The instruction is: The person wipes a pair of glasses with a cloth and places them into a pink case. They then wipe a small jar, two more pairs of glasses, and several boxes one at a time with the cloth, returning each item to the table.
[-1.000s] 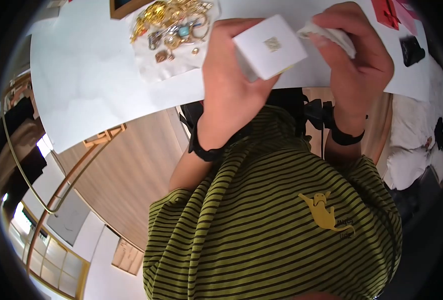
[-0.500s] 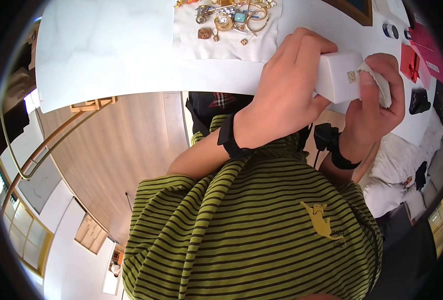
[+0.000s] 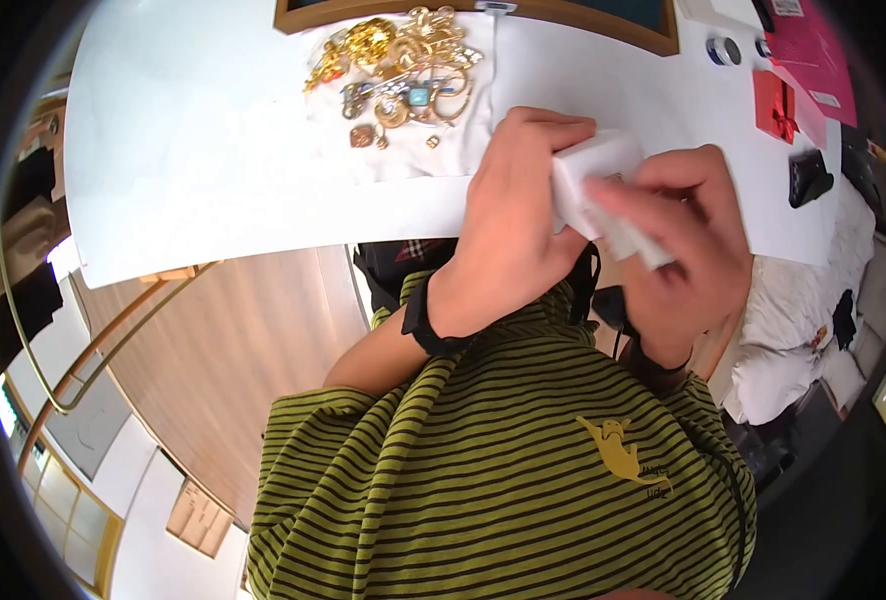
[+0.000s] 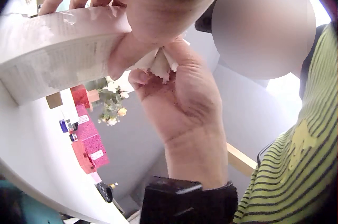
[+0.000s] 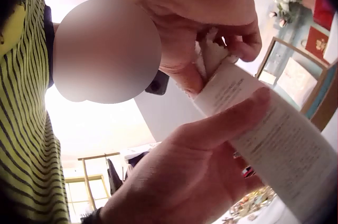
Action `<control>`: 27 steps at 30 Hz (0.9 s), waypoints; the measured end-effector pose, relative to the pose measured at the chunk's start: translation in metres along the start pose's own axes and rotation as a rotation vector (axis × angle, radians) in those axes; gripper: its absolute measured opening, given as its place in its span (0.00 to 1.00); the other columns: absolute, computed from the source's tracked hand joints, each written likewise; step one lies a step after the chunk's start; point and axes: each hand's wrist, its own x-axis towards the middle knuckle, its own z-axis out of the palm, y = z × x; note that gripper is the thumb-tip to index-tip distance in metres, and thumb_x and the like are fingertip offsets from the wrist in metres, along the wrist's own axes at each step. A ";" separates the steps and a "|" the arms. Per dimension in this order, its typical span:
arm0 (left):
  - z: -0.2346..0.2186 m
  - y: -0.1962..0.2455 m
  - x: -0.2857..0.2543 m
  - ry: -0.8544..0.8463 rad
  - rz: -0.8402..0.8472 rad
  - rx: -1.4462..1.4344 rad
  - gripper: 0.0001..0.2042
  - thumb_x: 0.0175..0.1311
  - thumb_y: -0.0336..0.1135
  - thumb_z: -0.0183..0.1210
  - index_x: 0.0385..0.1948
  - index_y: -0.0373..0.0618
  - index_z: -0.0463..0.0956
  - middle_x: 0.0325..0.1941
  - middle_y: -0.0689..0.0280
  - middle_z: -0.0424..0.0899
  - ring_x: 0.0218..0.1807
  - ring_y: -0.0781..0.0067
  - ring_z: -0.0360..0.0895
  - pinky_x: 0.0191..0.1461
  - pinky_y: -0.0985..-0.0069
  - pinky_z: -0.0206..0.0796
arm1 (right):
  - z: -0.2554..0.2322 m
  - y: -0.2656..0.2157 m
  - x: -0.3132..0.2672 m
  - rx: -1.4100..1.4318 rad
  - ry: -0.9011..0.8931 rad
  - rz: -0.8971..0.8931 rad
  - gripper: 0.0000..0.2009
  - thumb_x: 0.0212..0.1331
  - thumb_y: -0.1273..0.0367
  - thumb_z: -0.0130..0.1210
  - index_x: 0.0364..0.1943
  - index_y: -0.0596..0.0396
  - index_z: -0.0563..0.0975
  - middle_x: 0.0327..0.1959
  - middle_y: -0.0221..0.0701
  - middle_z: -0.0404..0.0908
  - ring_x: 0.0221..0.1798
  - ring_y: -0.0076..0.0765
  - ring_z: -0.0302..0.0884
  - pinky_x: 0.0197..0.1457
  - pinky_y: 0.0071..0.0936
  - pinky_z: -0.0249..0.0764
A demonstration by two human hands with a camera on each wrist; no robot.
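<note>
My left hand [image 3: 518, 210] grips a white box [image 5: 285, 145] by its sides, fingers over the far side and thumb on the near one. Small printed text covers the box's long side in the right wrist view. In my right hand [image 3: 698, 225] a whitish cloth [image 5: 214, 55] with a zigzag edge is pinched between thumb and fingers. The cloth lies right at the box's small end face, which carries a small printed mark, partly covered by the fingers. Both hands are above the table's near edge.
A heap of gold jewellery [image 3: 403, 70] lies on a white cloth [image 3: 333, 165] left of my hands. Behind is a wooden-framed tray [image 3: 653, 40]. At the right are a red box with a ribbon [image 3: 775, 105], a black object [image 3: 809, 180] and a pink bag [image 3: 813, 50].
One second ago the cloth was apart from the box; my right hand has brought it to the end face and moves over it. The head view has shifted as well.
</note>
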 end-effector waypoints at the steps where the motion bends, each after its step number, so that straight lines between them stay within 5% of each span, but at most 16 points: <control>1: -0.001 0.001 -0.001 0.002 -0.011 -0.009 0.30 0.33 0.18 0.62 0.47 0.36 0.66 0.45 0.53 0.71 0.47 0.47 0.70 0.49 0.64 0.66 | -0.002 -0.003 -0.001 -0.014 -0.045 -0.005 0.18 0.28 0.81 0.62 0.32 0.52 0.84 0.29 0.29 0.72 0.30 0.29 0.70 0.28 0.20 0.65; 3: -0.002 0.002 0.002 -0.017 0.010 0.004 0.30 0.33 0.17 0.62 0.48 0.36 0.66 0.46 0.52 0.71 0.47 0.48 0.71 0.49 0.64 0.66 | -0.005 0.003 0.003 -0.032 -0.051 0.016 0.17 0.29 0.81 0.63 0.32 0.53 0.84 0.29 0.29 0.72 0.28 0.28 0.69 0.27 0.20 0.64; 5: 0.000 0.001 0.003 -0.019 0.014 0.050 0.31 0.33 0.17 0.63 0.48 0.36 0.66 0.45 0.52 0.71 0.47 0.48 0.71 0.49 0.64 0.66 | -0.004 0.015 0.003 0.031 0.122 0.091 0.17 0.29 0.80 0.63 0.31 0.54 0.84 0.28 0.29 0.71 0.27 0.28 0.69 0.27 0.20 0.63; 10: -0.002 0.006 0.002 -0.034 0.040 0.072 0.29 0.37 0.20 0.65 0.47 0.36 0.66 0.46 0.52 0.72 0.47 0.48 0.72 0.49 0.65 0.67 | -0.009 0.009 -0.006 0.069 0.048 0.094 0.17 0.33 0.83 0.62 0.33 0.56 0.84 0.31 0.31 0.74 0.29 0.26 0.71 0.30 0.19 0.67; 11: -0.004 0.012 0.000 -0.011 -0.067 0.031 0.28 0.40 0.21 0.66 0.47 0.36 0.66 0.46 0.53 0.73 0.46 0.52 0.74 0.49 0.66 0.67 | -0.009 0.016 -0.008 0.069 0.073 0.098 0.17 0.33 0.83 0.62 0.33 0.56 0.84 0.31 0.31 0.74 0.29 0.26 0.71 0.30 0.19 0.67; 13: -0.010 0.018 -0.002 0.005 -0.317 -0.261 0.26 0.47 0.26 0.68 0.48 0.37 0.65 0.45 0.59 0.76 0.46 0.66 0.76 0.49 0.71 0.68 | -0.007 0.031 -0.006 0.093 0.419 0.193 0.16 0.32 0.83 0.62 0.32 0.59 0.83 0.30 0.32 0.75 0.30 0.26 0.71 0.32 0.20 0.68; 15: -0.019 0.031 0.001 -0.003 -0.408 -0.575 0.27 0.50 0.26 0.67 0.52 0.37 0.63 0.47 0.61 0.77 0.47 0.72 0.76 0.50 0.73 0.69 | -0.011 0.026 -0.007 0.206 0.464 0.217 0.14 0.35 0.83 0.62 0.32 0.62 0.83 0.30 0.33 0.76 0.31 0.26 0.72 0.33 0.20 0.69; 17: -0.022 0.030 -0.001 -0.065 -0.385 -0.764 0.26 0.59 0.29 0.59 0.58 0.35 0.59 0.56 0.58 0.73 0.53 0.72 0.73 0.56 0.72 0.65 | -0.012 0.018 -0.005 0.380 0.272 -0.032 0.13 0.39 0.81 0.64 0.34 0.62 0.82 0.30 0.35 0.75 0.31 0.27 0.72 0.33 0.22 0.70; 21: -0.023 0.029 -0.003 -0.109 -0.380 -0.692 0.25 0.69 0.39 0.48 0.62 0.34 0.58 0.67 0.57 0.61 0.60 0.70 0.67 0.62 0.72 0.60 | 0.001 0.005 0.009 0.402 0.168 -0.122 0.13 0.38 0.77 0.66 0.32 0.62 0.80 0.31 0.35 0.74 0.30 0.29 0.70 0.32 0.24 0.66; 27: -0.032 0.037 -0.017 -0.037 -0.733 -0.968 0.26 0.71 0.52 0.40 0.55 0.35 0.65 0.48 0.60 0.75 0.48 0.72 0.74 0.51 0.75 0.66 | 0.012 0.008 0.012 0.420 0.168 -0.128 0.11 0.37 0.75 0.67 0.30 0.58 0.81 0.28 0.31 0.73 0.29 0.29 0.68 0.31 0.24 0.64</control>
